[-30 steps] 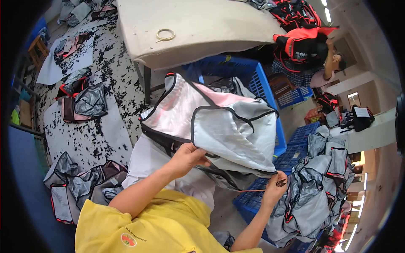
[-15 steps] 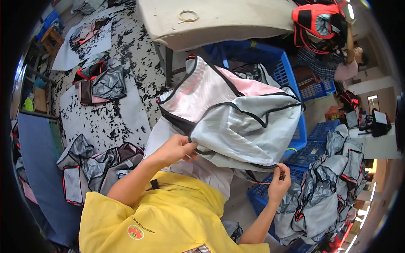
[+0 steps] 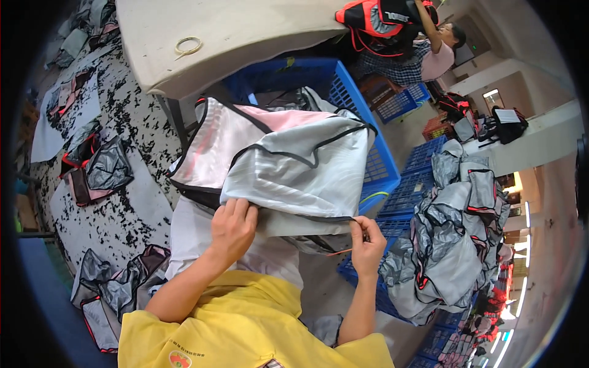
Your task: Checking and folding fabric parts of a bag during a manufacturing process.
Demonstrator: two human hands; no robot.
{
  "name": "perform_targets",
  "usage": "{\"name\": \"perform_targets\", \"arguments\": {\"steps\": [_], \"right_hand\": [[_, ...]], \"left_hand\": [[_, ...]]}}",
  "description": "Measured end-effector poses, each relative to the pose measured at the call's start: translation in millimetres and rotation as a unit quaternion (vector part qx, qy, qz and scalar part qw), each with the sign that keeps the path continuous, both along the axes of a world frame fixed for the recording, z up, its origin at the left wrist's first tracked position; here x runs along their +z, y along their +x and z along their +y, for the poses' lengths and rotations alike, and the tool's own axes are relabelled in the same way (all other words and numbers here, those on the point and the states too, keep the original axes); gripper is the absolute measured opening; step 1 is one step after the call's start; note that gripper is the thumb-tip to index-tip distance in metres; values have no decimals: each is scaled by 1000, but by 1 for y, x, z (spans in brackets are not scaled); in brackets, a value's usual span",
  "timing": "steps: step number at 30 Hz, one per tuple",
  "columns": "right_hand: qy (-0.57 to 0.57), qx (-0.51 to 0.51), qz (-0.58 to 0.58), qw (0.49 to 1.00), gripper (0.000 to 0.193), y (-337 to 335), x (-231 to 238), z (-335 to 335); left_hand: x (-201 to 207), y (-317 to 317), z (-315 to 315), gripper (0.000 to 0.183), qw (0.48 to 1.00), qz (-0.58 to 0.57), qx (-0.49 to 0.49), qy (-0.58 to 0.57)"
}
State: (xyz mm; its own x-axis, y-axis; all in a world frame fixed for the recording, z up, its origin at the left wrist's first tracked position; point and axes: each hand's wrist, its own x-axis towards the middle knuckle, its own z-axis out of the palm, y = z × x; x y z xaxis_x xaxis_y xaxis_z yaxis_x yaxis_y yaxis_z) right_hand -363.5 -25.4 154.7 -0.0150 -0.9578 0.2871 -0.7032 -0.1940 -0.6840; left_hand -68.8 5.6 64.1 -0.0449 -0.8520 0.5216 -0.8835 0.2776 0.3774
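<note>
A sewn bag piece point(image 3: 294, 165) of light grey and pale pink cloth with black bound edges lies spread over my lap and against the blue crate. At its near edge, my left hand point(image 3: 233, 228) is closed, fingers curled over the cloth; the thumb is hidden. My right hand point(image 3: 368, 242) pinches the black-bound near right corner between thumb and fingertips. A thin orange strip point(image 3: 339, 252) sticks out beside the right fingers; where it begins is hidden. Under the near edge, a crumpled silver part shows.
Beyond the piece stands a blue crate point(image 3: 377, 138) holding more silver cloth. A covered table point(image 3: 245, 43) bears a tape ring point(image 3: 188, 45). Bag pieces point(image 3: 448, 245) are heaped at right. Scraps and bag parts litter the left floor. Another person point(image 3: 432, 64) handles a red-black bag point(image 3: 375, 21).
The view has turned right, shifting the scene leftward. My left hand has gone from pinching the piece's left corner to lying over its near edge. My right hand still pinches its corner.
</note>
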Motion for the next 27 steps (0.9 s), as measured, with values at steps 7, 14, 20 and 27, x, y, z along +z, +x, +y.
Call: {"name": "perform_targets", "arguments": {"steps": [7, 14, 20, 27], "right_hand": [[-89, 82, 83, 989, 6, -19, -22, 7], [-82, 119, 123, 982, 31, -9, -36, 19], [-55, 93, 105, 989, 38, -17, -45, 36], [-42, 82, 37, 995, 41, -7, -45, 42]], "left_hand": [[5, 48, 46, 35, 991, 33, -109, -73], [-23, 55, 79, 41, 991, 40, -127, -26], [-9, 40, 58, 15, 984, 47, -144, 91], [53, 28, -37, 33, 988, 69, -49, -128]]}}
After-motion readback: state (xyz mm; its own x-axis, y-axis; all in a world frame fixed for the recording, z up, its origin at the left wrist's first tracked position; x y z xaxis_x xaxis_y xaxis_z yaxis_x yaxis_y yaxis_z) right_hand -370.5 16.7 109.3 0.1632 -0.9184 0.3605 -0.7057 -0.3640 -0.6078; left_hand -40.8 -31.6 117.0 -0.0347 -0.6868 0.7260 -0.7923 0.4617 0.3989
